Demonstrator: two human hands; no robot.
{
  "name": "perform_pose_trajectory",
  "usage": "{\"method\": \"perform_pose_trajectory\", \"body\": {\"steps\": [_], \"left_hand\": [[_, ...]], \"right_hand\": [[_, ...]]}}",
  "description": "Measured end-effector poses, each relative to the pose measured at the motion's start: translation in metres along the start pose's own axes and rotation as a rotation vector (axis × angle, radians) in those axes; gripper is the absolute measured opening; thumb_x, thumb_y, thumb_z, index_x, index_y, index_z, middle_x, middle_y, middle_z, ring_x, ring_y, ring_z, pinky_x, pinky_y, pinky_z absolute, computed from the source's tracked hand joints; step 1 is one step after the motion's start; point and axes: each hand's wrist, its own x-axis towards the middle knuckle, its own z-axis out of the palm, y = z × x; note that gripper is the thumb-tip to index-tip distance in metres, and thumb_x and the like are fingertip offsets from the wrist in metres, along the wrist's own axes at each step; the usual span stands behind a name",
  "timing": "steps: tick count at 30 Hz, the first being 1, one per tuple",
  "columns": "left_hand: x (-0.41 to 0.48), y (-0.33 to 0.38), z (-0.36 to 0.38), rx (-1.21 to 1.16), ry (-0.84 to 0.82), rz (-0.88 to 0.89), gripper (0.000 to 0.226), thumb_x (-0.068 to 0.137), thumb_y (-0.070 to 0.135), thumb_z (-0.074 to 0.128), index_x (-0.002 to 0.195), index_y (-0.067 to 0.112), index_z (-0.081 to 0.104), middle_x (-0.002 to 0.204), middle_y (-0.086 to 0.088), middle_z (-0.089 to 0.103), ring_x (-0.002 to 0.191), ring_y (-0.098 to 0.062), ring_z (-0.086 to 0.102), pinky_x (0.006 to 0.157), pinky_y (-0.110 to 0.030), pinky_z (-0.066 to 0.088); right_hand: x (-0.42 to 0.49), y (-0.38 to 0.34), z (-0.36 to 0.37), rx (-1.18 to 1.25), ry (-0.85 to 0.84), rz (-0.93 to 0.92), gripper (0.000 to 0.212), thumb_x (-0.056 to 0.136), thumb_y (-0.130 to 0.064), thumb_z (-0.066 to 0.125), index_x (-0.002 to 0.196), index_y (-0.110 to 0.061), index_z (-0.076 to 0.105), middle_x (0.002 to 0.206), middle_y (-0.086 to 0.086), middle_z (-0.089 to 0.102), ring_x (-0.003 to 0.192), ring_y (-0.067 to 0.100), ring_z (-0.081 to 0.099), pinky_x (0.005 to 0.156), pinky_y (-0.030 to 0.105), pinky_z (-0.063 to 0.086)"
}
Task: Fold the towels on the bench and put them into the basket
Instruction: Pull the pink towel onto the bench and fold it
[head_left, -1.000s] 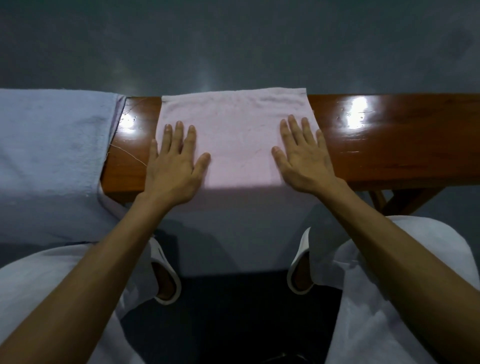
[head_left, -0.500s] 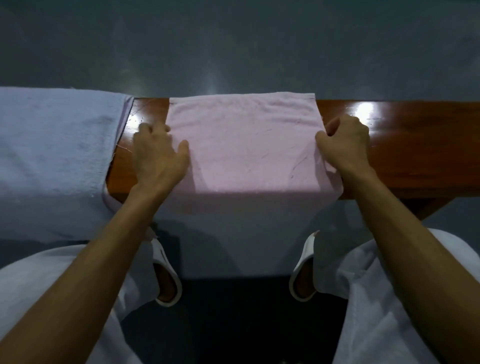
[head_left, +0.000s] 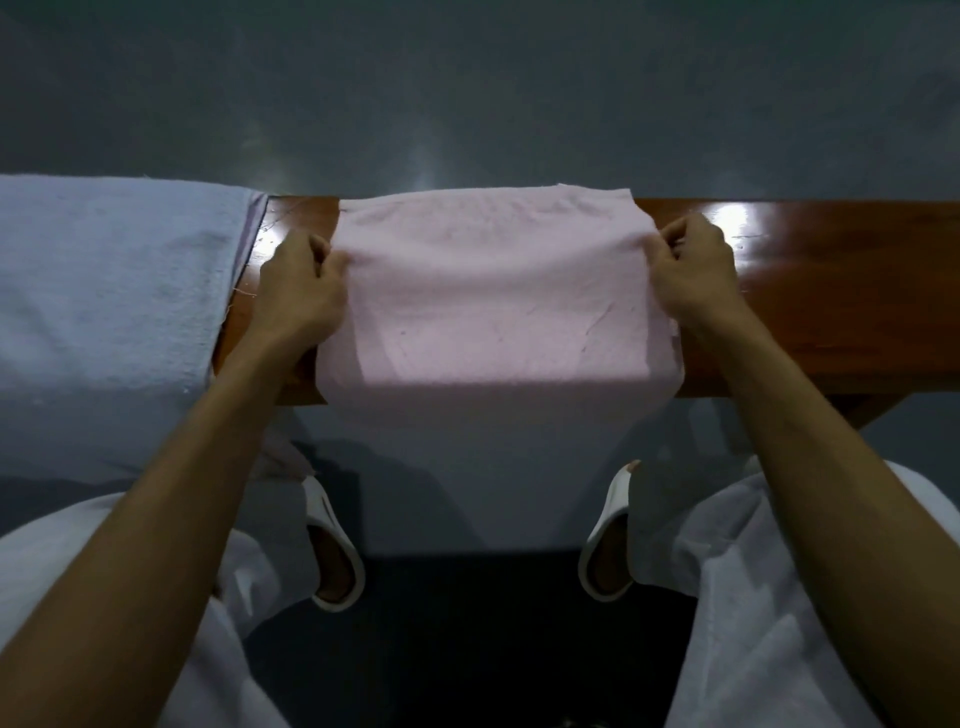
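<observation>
Between your left hand (head_left: 298, 296) and right hand (head_left: 693, 280), each pinching a side edge with curled fingers, the pink towel (head_left: 493, 306) drapes over the bench (head_left: 831, 291), long axis running toward you and off the near edge, equally close to both hands.

Head-worn view, steeply down onto nearby bench (head_left: 831, 312)
</observation>
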Motion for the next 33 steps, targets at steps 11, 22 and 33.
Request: {"method": "perform_pose_trajectory", "body": {"steps": [11, 22, 33], "left_hand": [[0.008, -0.019, -0.029, -0.283, -0.278, 0.001, 0.031, 0.087, 0.017, 0.083, 0.114, 0.030, 0.076, 0.122, -0.004, 0.072, 0.113, -0.024, 0.068, 0.099, -0.044, 0.057], [0.002, -0.009, -0.042, -0.232, -0.149, 0.082, 0.029, 0.091, 0.023, 0.076, 0.119, 0.018, 0.073, 0.099, 0.011, 0.070, 0.087, -0.003, 0.067, 0.059, -0.012, 0.053], [0.005, 0.003, -0.047, -0.582, -0.239, -0.188, 0.012, 0.099, 0.020, 0.067, 0.106, 0.020, 0.077, 0.096, 0.001, 0.078, 0.089, -0.016, 0.074, 0.068, -0.022, 0.061]], "right_hand": [[-0.007, 0.011, -0.023, 0.278, -0.222, -0.030, 0.028, 0.087, 0.000, 0.077, 0.108, -0.019, 0.076, 0.118, 0.007, 0.069, 0.111, 0.026, 0.066, 0.089, 0.037, 0.059], [-0.007, 0.018, -0.034, 0.118, -0.051, -0.196, 0.029, 0.088, -0.015, 0.080, 0.117, -0.019, 0.076, 0.116, -0.003, 0.072, 0.105, 0.014, 0.069, 0.093, 0.037, 0.060], [-0.002, 0.002, -0.050, 0.878, -0.360, 0.218, 0.028, 0.091, 0.000, 0.068, 0.119, -0.004, 0.070, 0.112, 0.010, 0.072, 0.083, 0.014, 0.076, 0.063, 0.018, 0.057]]}}
